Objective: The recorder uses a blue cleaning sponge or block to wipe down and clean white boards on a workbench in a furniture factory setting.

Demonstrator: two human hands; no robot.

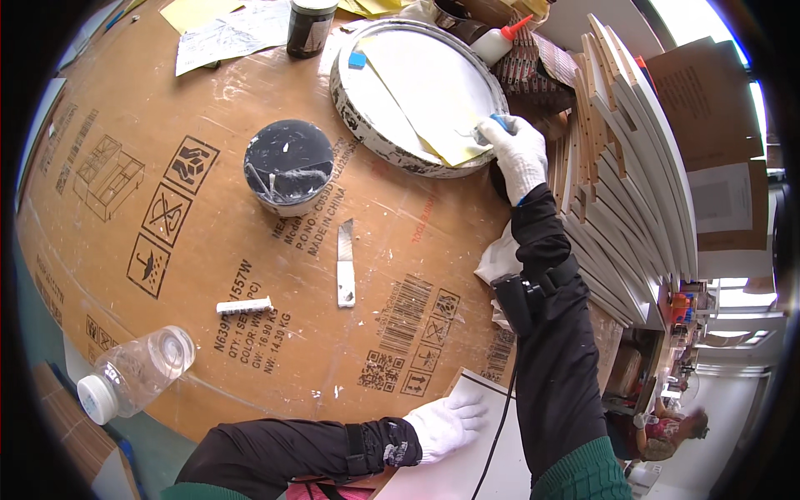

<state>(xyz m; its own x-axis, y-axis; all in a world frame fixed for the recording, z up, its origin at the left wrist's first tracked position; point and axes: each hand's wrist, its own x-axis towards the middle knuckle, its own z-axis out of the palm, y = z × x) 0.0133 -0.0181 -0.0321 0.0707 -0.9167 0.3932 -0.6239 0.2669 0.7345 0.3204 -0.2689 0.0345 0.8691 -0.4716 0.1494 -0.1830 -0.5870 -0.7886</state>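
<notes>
Cardboard [317, 358] backs the right hand [518, 152], pinching a blue piece [500, 122] a cable [497, 433] snag could jerk loose, and the left hand [443, 427], open on a white panel [446, 482]

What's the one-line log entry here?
left hand: on white panel | right hand: pinching blue item at round tray rim | tub: on cardboard

Right arm stretched forward, well ahead of left; black forearm sleeve [557, 333], green knit cuff near lower edge. Right hand [521, 154] in white glove, wrist about in line with forearm, fingers [510, 125] bent and drawn together in pinch. Left arm bent across front of body, forearm [308, 450] lying nearly level, pointing rightward. Left hand [448, 427] also white-gloved, palm down, fingers extended, slightly spread, pointing right.
</notes>
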